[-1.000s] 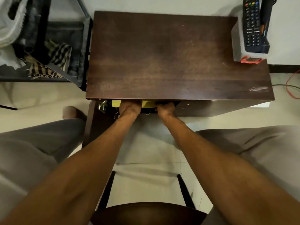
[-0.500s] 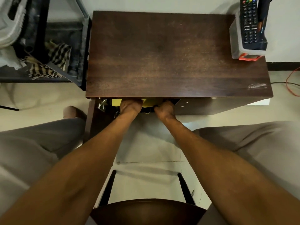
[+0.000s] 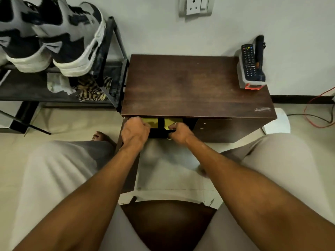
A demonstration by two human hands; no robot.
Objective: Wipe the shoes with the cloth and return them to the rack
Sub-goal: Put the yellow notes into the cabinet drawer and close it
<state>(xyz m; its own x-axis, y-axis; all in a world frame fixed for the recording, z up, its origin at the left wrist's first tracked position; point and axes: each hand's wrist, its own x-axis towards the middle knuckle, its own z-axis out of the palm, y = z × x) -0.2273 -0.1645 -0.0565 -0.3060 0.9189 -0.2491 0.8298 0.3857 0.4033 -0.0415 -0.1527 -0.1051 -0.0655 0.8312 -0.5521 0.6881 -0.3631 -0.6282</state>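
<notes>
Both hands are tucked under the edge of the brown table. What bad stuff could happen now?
1. The left hand and right hand are at a dark thing close under the table edge, so knuckles could scrape it.
2. A bump to the table might topple the remote standing in its holder at the back corner.
3. The yellow cloth lies behind the dark thing and could snag.

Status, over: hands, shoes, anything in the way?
Left hand, right hand grip dark object under table edge. Shoes on rack. Table hides most of it.
</notes>
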